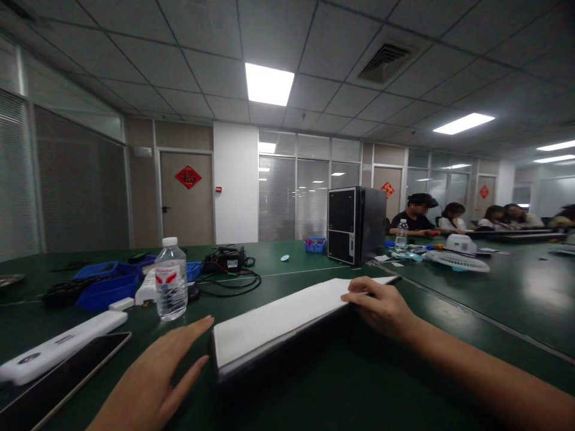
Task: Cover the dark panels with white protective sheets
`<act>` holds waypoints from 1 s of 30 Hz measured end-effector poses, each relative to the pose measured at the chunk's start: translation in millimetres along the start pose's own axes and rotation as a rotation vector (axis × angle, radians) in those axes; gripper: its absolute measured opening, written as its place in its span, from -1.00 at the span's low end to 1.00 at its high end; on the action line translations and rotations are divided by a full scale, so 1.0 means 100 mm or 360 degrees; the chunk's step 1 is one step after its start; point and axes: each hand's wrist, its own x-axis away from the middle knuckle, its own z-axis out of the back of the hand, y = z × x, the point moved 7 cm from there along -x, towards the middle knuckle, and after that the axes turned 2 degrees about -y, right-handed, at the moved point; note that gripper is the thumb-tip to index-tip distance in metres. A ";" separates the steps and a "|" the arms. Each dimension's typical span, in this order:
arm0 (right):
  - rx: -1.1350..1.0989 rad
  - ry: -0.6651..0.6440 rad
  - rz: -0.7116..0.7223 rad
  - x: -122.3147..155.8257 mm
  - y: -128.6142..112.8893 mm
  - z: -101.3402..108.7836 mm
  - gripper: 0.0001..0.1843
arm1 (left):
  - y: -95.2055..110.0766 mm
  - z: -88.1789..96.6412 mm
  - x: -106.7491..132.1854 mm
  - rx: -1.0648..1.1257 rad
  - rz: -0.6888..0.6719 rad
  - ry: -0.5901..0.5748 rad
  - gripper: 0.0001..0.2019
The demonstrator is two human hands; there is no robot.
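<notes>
A notebook [281, 320] with blank white pages and a dark cover is in front of me, its near edge raised over the dark green table. My right hand [380, 302] pinches its right part, thumb and fingers at the page edge. Beside its left end is my left hand [162, 374], fingers stretched out and apart, with nothing in it. Whether the left fingertips touch the cover is hard to tell; a narrow gap shows. A clear water bottle [171, 284] with a white cap stands just beyond my left hand.
At left lie a phone or tablet [67, 383], a long white device [63, 347] and blue trays [108, 287]. Further back are a black adapter with cables [229, 260], a black computer tower [354, 224] and a white fan [458, 257]. Several people sit at the far right.
</notes>
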 end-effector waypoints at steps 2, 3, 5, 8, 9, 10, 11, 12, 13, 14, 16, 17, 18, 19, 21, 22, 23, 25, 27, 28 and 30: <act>0.0061 -0.0052 -0.0049 -0.04 0.11 0.12 -0.70 | -0.12 -0.05 0.01 0.0023 0.0147 -0.0025 -0.45; 0.0085 -0.0096 -0.0071 -0.07 0.16 0.19 -0.69 | -0.17 -0.07 0.01 0.0039 0.0211 -0.0046 -0.47; 0.0139 -0.0204 -0.0139 -0.11 0.27 0.32 -0.70 | -0.21 -0.11 0.01 0.0070 0.0297 -0.0108 -0.50; 0.0286 -0.0372 -0.0297 -0.13 0.45 0.53 -0.71 | -0.20 -0.13 0.01 0.0095 0.0348 -0.0174 -0.52; 0.0354 -0.0416 -0.0351 -0.12 0.51 0.61 -0.71 | -0.20 -0.14 0.01 0.0097 0.0349 -0.0181 -0.52; 0.0427 -0.0452 -0.0405 -0.10 0.57 0.69 -0.70 | -0.19 -0.14 0.01 0.0097 0.0347 -0.0183 -0.52; 0.0498 -0.0487 -0.0457 -0.06 0.64 0.77 -0.68 | -0.19 -0.14 0.01 0.0095 0.0344 -0.0183 -0.52; 0.0565 -0.0512 -0.0514 -0.01 0.70 0.86 -0.66 | -0.18 -0.14 0.01 0.0093 0.0340 -0.0181 -0.52; 0.0626 -0.0518 -0.0577 0.05 0.77 0.96 -0.63 | -0.18 -0.14 0.02 0.0092 0.0336 -0.0176 -0.53; 0.0667 -0.0511 -0.0639 0.12 0.83 1.06 -0.59 | -0.18 -0.14 0.02 0.0093 0.0330 -0.0171 -0.53; 0.0714 -0.0468 -0.0762 0.28 0.96 1.26 -0.47 | -0.17 -0.13 0.01 0.0098 0.0317 -0.0155 -0.54; 0.0736 -0.0451 -0.0829 0.37 1.03 1.35 -0.41 | -0.16 -0.13 0.01 0.0102 0.0309 -0.0150 -0.55; 0.0759 -0.0446 -0.0898 0.47 1.10 1.43 -0.35 | -0.15 -0.12 0.01 0.0107 0.0302 -0.0149 -0.56; 0.0781 -0.0460 -0.0968 0.57 1.18 1.49 -0.30 | -0.15 -0.11 0.01 0.0112 0.0297 -0.0151 -0.56; 0.0831 -0.0530 -0.1115 0.77 1.34 1.57 -0.27 | -0.14 -0.10 0.02 0.0125 0.0293 -0.0154 -0.57; 0.0848 -0.0575 -0.1177 0.86 1.42 1.58 -0.29 | -0.14 -0.10 0.02 0.0131 0.0294 -0.0156 -0.57; 0.0853 -0.0617 -0.1215 0.94 1.48 1.58 -0.32 | -0.14 -0.10 0.03 0.0136 0.0298 -0.0158 -0.57; 0.0861 -0.0672 -0.1243 1.05 1.59 1.53 -0.44 | -0.15 -0.10 0.05 0.0140 0.0307 -0.0168 -0.57; 0.0866 -0.0697 -0.1233 1.10 1.66 1.46 -0.57 | -0.16 -0.11 0.06 0.0138 0.0313 -0.0176 -0.57; 0.0868 -0.0712 -0.1236 1.12 1.69 1.41 -0.62 | -0.16 -0.11 0.07 0.0133 0.0313 -0.0182 -0.57; 0.0877 -0.0737 -0.1261 1.14 1.73 1.32 -0.68 | -0.16 -0.12 0.07 0.0121 0.0313 -0.0197 -0.57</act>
